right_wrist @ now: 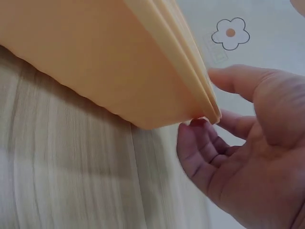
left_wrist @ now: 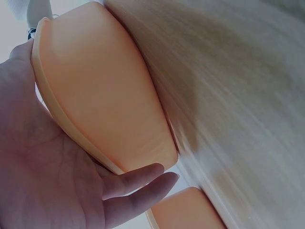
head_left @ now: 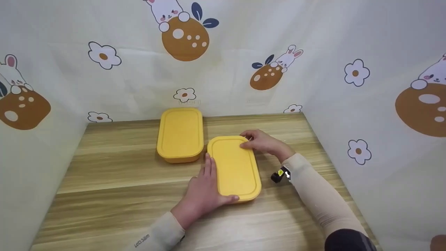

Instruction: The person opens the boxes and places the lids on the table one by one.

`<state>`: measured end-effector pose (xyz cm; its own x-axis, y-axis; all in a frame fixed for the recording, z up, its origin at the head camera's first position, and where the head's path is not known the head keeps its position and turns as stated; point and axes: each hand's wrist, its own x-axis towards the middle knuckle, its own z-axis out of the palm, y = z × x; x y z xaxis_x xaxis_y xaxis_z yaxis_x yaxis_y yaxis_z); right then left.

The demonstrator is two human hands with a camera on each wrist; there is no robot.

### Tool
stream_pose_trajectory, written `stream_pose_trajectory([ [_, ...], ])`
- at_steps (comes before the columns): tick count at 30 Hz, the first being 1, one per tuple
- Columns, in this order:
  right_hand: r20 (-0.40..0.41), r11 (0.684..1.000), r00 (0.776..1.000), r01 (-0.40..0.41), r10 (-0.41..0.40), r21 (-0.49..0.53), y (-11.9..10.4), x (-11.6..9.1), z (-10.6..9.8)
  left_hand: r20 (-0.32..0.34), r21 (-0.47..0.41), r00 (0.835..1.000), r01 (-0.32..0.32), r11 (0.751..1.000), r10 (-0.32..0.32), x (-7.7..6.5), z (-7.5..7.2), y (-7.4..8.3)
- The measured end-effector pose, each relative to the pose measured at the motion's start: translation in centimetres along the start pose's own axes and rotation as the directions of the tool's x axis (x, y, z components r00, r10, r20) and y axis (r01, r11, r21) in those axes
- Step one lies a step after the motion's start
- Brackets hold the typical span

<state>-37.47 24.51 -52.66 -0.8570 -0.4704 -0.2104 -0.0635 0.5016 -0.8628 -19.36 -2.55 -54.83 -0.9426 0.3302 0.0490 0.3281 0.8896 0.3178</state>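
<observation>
Two yellow lidded containers lie on the wooden table. The nearer lidded container (head_left: pixel 235 167) has both hands at it, its lid seated on top. My left hand (head_left: pixel 202 193) lies along its left side and near corner, fingers extended along the side and thumb at the near edge; in the left wrist view the palm faces the container's side wall (left_wrist: pixel 100 90). At the far right corner my right hand (head_left: pixel 263 143) pinches the lid's rim (right_wrist: pixel 190 71), thumb on top and fingers curled beneath it. The other lidded container (head_left: pixel 181 134) stands to the left, untouched.
Wood-grain tabletop (head_left: pixel 115 181) surrounds both containers. A pale curtain with rabbit and flower prints (head_left: pixel 230 69) encloses the back and both sides; the farther container stands close to the back curtain. A small black device (head_left: pixel 278 175) sits at the right wrist.
</observation>
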Motion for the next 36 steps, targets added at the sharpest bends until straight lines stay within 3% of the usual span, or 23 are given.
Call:
stream_pose_trajectory([
  [6, 0.042, 0.999, 0.999, 0.022, -0.021, -0.033, -0.6, 0.2, 0.2, 0.031, -0.015, 0.999, 0.017, 1.0, -0.017, 0.0, -0.1, 0.0],
  [13, 0.008, 0.995, 1.0, -0.012, 0.013, -0.1, -1.6, 0.4, 0.4, 0.037, -0.023, 0.999, 0.019, 1.0, -0.018, 0.0, -0.1, -0.1],
  [26, -0.045, 0.959, 0.998, -0.062, 0.051, -0.275, -3.1, 0.0, 0.7, 0.035, -0.016, 0.999, 0.018, 1.0, -0.017, 0.0, -0.1, -0.1],
  [36, -0.062, 0.969, 0.991, -0.131, 0.121, -0.209, -3.7, -0.5, 0.6, 0.036, -0.005, 0.999, 0.009, 1.0, -0.009, -0.1, -0.2, 0.1],
])
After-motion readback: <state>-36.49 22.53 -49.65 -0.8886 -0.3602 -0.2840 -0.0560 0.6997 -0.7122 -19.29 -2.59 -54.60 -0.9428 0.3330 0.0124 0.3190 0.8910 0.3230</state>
